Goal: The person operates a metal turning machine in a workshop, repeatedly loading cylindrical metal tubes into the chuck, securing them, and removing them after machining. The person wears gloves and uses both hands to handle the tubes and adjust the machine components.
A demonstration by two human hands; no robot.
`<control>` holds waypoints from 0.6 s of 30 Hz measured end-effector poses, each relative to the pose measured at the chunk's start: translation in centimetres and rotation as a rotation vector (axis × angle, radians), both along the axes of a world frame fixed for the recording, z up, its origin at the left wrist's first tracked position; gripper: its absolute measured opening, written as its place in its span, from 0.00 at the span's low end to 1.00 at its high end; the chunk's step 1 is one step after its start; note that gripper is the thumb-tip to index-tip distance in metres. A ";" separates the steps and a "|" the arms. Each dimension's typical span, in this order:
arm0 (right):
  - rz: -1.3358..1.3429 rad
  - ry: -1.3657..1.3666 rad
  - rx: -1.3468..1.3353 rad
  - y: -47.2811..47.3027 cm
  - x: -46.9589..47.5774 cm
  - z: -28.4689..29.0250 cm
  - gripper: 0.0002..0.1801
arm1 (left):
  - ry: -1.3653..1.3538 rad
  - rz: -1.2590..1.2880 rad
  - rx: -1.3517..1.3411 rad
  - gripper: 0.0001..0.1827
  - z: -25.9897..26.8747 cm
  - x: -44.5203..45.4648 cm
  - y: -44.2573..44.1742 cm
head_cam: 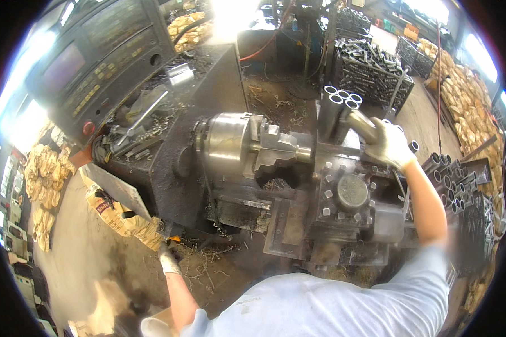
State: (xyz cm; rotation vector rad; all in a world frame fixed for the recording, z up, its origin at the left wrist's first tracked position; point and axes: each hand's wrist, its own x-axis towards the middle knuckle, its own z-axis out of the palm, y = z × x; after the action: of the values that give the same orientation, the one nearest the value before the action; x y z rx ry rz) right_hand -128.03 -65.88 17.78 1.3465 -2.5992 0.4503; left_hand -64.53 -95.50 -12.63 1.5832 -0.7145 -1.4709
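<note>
My right hand [388,141], in a pale work glove, grips a short metal tube [358,124] beside a cluster of upright metal tubes [343,97] behind the lathe's square tool turret [352,190]. To the left is the lathe chuck [230,137], its jaws [265,141] around a metal piece that reaches towards the turret. My left hand [168,259], gloved too, is low at the left, next to the lower end of a printed paper sack [122,219]; whether its fingers hold anything is not clear.
The lathe control panel [92,71] stands at the upper left, a metal rod [145,113] below it. More tubes [453,181] are stacked at the right. A wire crate of metal parts [371,71] stands behind. Metal chips [206,263] litter the floor. Filled sacks [468,101] line the right side.
</note>
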 end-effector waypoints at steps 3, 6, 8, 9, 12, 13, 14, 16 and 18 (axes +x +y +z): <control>-0.127 -0.196 -0.209 5.9 5.2 2.2 0.35 | -1.051 -0.024 -0.661 0.31 10.7 -4.5 2.9; -0.185 -0.427 -0.367 12.2 10.9 -0.2 0.31 | -1.084 -0.017 -1.470 0.22 21.9 -9.2 0.2; -0.286 -0.466 -0.398 15.8 15.1 -1.8 0.28 | -1.174 -0.163 -1.465 0.28 28.8 -14.4 -4.9; -0.260 -0.477 -0.401 17.1 16.5 -2.9 0.28 | -1.244 -0.218 -1.351 0.30 31.3 -16.0 -8.2; -0.158 -0.463 -0.432 18.9 19.8 -5.9 0.29 | -1.369 -0.338 -0.903 0.41 37.4 -18.5 -16.0; -0.092 -0.429 -0.440 19.2 20.8 -6.4 0.29 | -1.471 -0.353 -0.841 0.43 38.3 -18.3 -18.8; -0.140 -0.374 -0.400 21.0 21.2 -8.0 0.30 | -1.549 -0.390 -0.776 0.45 37.8 -18.1 -21.5; -0.148 -0.494 -0.389 21.6 22.9 -7.3 0.29 | -1.557 -0.502 -0.661 0.47 38.5 -18.5 -23.0; -0.157 -0.509 -0.355 22.9 23.2 -8.4 0.27 | -1.524 -0.347 -0.845 0.43 38.2 -18.7 -20.8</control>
State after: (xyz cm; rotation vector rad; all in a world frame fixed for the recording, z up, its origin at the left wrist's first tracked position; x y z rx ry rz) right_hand -104.84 -43.00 9.37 0.9977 -2.7797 1.3002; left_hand -83.19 -116.29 25.59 1.6345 -2.1344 0.2545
